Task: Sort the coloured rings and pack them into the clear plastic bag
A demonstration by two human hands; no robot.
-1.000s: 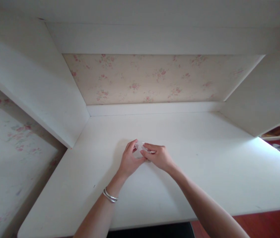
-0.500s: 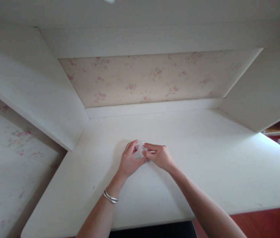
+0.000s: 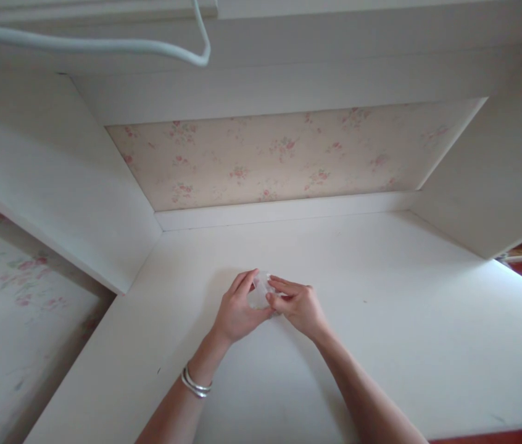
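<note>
A small, clear whitish plastic piece (image 3: 260, 291), perhaps a little box or wrapper, is between my two hands over the white desk. My left hand (image 3: 239, 311) curls around its left side, with the thumb along the near side. From the right, my right hand (image 3: 302, 308) pinches it between thumb and fingers. Most of its outline is covered by my fingers, so its exact kind cannot be made out. Two silver bangles (image 3: 195, 381) circle my left wrist.
The white desktop (image 3: 409, 320) has upright side panels (image 3: 57, 154) left and right, and a low ledge at the back. Floral wallpaper (image 3: 284, 160) covers the wall behind. A white cable or tube (image 3: 103, 45) crosses the upper left. Reddish items show at the right edge.
The camera has tilted up slightly, bringing the white cable or tube into view at the top. Both hands keep their hold on the clear plastic piece, with only small finger shifts.
</note>
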